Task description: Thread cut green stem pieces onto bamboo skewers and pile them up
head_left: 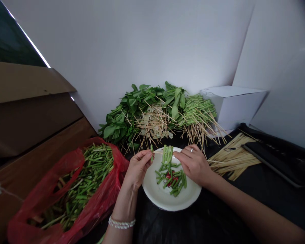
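Between thumb and fingers, my left hand (139, 166) pinches a short piece of green stem (151, 152). My right hand (194, 164), with a ring on one finger, is closed on a thin wooden skewer (215, 161) whose rear end sticks out to the right. Several stem pieces (167, 154) sit side by side on the skewer between the two hands. Its tip points left, at the piece in my left hand; I cannot tell whether it touches. Below both hands stands a white bowl (152, 196) with a red pattern and more cut green pieces (178, 184) in it.
At left, a red plastic bag (91, 210) holds many cut stems (96, 169). Leafy greens (132, 105), skewered pale food (154, 118) and skewered green stems (198, 108) are piled behind the bowl. Bare skewers (234, 156), a dark flat object (269, 162) and a white box (234, 101) are at right.
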`<action>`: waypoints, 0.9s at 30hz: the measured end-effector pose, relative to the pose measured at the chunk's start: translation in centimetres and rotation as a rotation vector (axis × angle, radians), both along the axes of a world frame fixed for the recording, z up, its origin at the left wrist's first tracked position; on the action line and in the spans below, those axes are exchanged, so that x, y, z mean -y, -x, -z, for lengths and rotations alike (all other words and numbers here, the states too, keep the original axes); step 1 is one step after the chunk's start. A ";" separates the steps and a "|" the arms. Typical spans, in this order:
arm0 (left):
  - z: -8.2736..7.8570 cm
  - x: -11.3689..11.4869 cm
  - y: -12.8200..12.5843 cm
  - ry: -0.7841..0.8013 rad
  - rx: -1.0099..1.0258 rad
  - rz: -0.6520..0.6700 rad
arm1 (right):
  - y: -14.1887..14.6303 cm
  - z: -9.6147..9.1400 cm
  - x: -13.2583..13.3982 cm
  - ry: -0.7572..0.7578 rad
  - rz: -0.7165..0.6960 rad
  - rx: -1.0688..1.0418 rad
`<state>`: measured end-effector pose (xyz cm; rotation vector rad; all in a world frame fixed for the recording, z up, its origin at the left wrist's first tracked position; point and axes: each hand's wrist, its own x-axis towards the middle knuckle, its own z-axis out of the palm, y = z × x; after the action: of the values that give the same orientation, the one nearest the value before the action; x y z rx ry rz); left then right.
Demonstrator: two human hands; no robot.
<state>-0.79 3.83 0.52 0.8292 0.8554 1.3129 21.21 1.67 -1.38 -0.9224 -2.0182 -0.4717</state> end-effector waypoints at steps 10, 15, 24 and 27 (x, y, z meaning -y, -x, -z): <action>0.5 0.4 -1.1 -0.007 -0.097 0.076 | 0.5 0.1 0.2 0.029 -0.060 -0.020; 0.8 0.5 -1.3 -0.097 -0.234 0.081 | 0.5 -0.4 0.3 -0.013 -0.023 0.032; 1.1 0.4 -0.2 -0.530 -1.274 0.180 | -0.4 -0.7 0.0 -0.032 0.066 0.001; 1.2 0.7 -0.3 -0.625 -1.504 0.301 | -0.4 -0.7 0.0 -0.027 0.073 0.009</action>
<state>-0.47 3.11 -0.69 2.4512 1.3409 0.4727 21.61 1.68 -0.66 -0.9819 -1.9871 -0.5428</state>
